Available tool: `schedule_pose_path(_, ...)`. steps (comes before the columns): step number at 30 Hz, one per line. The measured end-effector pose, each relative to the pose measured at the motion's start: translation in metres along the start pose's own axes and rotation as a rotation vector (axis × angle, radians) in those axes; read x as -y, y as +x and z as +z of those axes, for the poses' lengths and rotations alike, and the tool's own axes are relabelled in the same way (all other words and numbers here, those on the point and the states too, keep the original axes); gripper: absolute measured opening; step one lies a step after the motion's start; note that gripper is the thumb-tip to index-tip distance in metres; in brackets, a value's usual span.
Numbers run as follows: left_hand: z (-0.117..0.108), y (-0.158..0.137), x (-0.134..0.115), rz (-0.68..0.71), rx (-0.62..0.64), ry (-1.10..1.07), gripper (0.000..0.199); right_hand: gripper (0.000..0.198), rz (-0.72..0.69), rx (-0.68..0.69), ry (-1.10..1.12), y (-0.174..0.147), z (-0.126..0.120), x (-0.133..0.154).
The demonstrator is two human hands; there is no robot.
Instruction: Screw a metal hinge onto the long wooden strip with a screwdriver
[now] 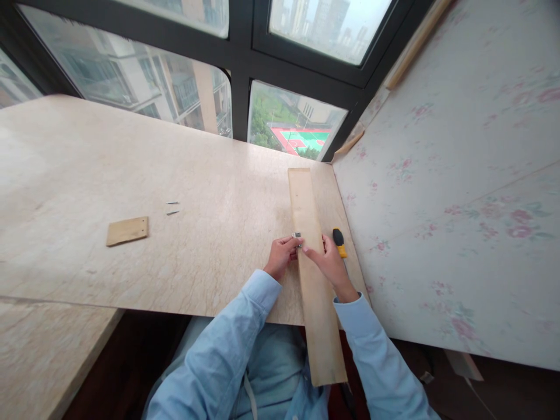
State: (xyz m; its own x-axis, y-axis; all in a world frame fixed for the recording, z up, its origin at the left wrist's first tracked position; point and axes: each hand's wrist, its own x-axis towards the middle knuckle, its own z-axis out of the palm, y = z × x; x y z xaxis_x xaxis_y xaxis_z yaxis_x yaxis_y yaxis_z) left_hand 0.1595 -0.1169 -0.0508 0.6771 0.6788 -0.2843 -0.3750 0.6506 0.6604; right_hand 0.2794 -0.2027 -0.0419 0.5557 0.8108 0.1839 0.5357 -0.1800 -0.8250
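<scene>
A long pale wooden board lies lengthwise in front of me, its near end jutting past the sill's front edge. My left hand pinches a small shiny metal fitting at the board's left edge; its exact kind is too small to tell. Gripping the board from the right, my right hand has its thumb on top, close to the fitting, and its fingers over the right edge. Just right of that hand rests a tool with a black and yellow handle, partly hidden.
Marble-patterned sill spans the area. On its left lie a small wooden piece with holes and two thin metal pieces. A dark window frame bounds the back, a flowered wall the right.
</scene>
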Motion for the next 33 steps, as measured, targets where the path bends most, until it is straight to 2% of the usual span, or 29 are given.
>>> schedule_pose_path(3, 0.0, 0.0, -0.001, 0.0, -0.003, -0.004, 0.028, 0.059, 0.136, -0.023, 0.069, 0.006, 0.003, 0.007)
schedule_pose_path(6, 0.001, -0.001, -0.002, 0.0, -0.002, -0.012, 0.027, 0.06, 0.203, -0.04, 0.098, 0.008, 0.004, 0.014)
schedule_pose_path(13, 0.0, -0.001, -0.002, -0.006, 0.001, -0.019, 0.027, 0.059, 0.18, -0.083, 0.079, 0.007, 0.005, 0.022)
schedule_pose_path(20, -0.002, 0.002, -0.001, -0.03, -0.006, -0.013, 0.024, 0.061, 0.239, -0.032, 0.051, 0.006, 0.001, 0.028)
schedule_pose_path(28, 0.0, 0.0, -0.002, -0.029, -0.003, 0.046, 0.021, 0.063, 0.252, 0.018, 0.144, 0.004, 0.0, 0.021)
schedule_pose_path(33, 0.001, -0.001, -0.002, -0.018, 0.002, 0.072, 0.022, 0.062, 0.26, 0.02, 0.127, 0.003, -0.003, 0.02)
